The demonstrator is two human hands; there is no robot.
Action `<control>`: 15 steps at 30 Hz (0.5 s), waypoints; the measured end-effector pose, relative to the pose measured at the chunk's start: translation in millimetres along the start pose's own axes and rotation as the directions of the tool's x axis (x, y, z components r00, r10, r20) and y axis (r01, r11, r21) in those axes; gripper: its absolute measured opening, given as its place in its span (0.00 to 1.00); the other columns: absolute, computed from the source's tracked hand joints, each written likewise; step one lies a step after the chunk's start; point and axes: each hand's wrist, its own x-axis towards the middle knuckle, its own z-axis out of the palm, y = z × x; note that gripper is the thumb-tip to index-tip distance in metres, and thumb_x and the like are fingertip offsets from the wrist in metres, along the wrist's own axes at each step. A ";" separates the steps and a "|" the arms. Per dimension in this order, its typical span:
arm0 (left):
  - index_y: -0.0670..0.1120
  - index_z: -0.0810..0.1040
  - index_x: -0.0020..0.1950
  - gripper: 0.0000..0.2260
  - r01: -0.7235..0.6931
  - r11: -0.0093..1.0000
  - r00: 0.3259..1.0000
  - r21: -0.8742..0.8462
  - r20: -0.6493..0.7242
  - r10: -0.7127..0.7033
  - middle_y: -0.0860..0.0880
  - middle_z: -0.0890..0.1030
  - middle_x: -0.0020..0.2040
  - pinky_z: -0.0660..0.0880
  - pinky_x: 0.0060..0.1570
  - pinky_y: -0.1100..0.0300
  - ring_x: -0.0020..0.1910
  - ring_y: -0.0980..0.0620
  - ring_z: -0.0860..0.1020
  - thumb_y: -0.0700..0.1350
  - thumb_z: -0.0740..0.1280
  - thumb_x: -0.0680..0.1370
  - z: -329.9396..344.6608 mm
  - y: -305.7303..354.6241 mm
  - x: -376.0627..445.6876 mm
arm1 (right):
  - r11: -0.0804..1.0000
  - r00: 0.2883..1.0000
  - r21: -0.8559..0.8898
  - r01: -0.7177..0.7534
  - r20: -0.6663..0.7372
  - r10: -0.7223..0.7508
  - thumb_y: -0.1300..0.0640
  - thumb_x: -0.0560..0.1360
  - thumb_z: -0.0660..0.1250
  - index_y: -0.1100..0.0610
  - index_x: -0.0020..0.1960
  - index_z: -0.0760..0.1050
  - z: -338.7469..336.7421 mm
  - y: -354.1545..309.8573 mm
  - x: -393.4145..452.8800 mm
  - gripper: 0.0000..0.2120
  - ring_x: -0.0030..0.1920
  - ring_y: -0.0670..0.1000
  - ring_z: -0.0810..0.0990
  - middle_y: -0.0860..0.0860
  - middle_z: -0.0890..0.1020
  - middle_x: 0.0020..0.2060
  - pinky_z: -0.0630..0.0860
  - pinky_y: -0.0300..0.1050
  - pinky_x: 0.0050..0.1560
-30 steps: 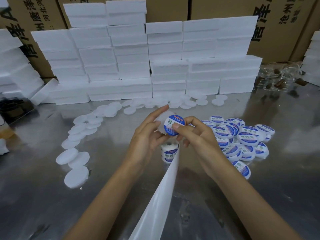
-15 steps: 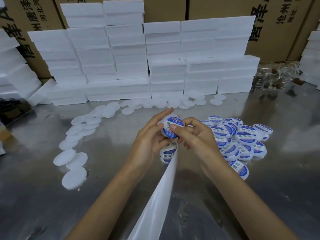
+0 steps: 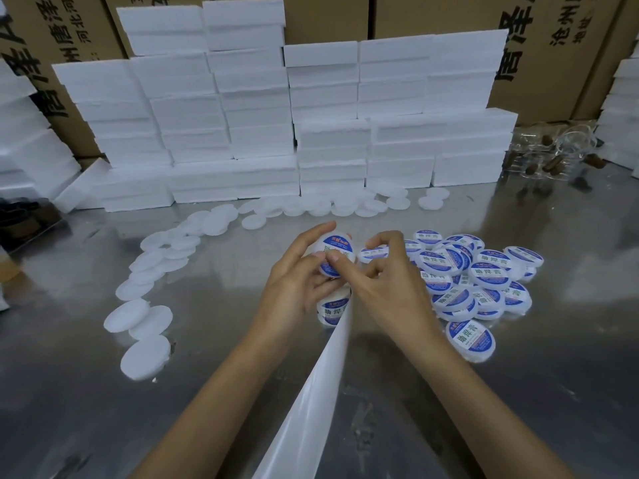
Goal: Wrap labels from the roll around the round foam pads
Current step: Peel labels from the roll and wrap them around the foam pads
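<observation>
My left hand (image 3: 294, 288) grips a round white foam pad (image 3: 340, 245) with a blue and white label on its face, held above the table's middle. My right hand (image 3: 394, 285) has its thumb tip pressed on that label, and its index finger curls a little to the pad's right. Right under the hands stands the label roll (image 3: 332, 311). Its white backing strip (image 3: 311, 392) trails toward me between my forearms. Several bare white pads (image 3: 145, 356) lie in a curved row on the left.
A pile of labelled pads (image 3: 479, 274) lies just right of my right hand on the shiny metal table (image 3: 518, 392). Stacked white foam blocks (image 3: 262, 133) form a wall at the back, before cardboard boxes (image 3: 553, 46). Clear plastic items (image 3: 553, 153) sit back right.
Both hands have turned the pad slightly. My right index finger has lifted off the pad's edge, while the thumb stays on the label.
</observation>
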 end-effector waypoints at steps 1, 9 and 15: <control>0.46 0.77 0.67 0.17 0.018 0.998 1.000 -0.056 -0.002 -0.018 0.39 0.83 0.59 0.81 0.56 0.53 0.57 0.40 0.83 0.34 0.56 0.82 0.2 -0.1 0.3 | 0.998 1.000 -0.067 0.007 -0.027 -0.009 0.19 0.60 0.59 0.44 0.53 0.62 -1.1 1.9 1.1 0.35 0.36 0.41 0.80 0.44 0.80 0.31 0.75 0.47 0.39; 0.41 0.75 0.69 0.23 0.125 0.916 0.991 -0.380 0.091 -0.098 0.36 0.80 0.63 0.78 0.61 0.47 0.61 0.36 0.80 0.45 0.65 0.74 4.2 0.9 0.1 | 0.909 0.955 -0.340 0.243 -0.081 -0.286 0.21 0.69 0.52 0.39 0.38 0.62 4.5 4.7 -2.2 0.21 0.30 0.39 0.70 0.41 0.70 0.26 0.59 0.40 0.30; 0.41 0.74 0.70 0.18 0.118 0.952 0.989 -0.283 0.122 -0.086 0.37 0.81 0.63 0.79 0.61 0.48 0.61 0.39 0.81 0.36 0.62 0.79 0.6 -1.6 2.6 | 0.899 0.917 -0.293 0.325 -0.135 -0.376 0.38 0.81 0.53 0.46 0.36 0.61 2.0 9.9 1.8 0.18 0.29 0.47 0.69 0.43 0.68 0.24 0.61 0.45 0.31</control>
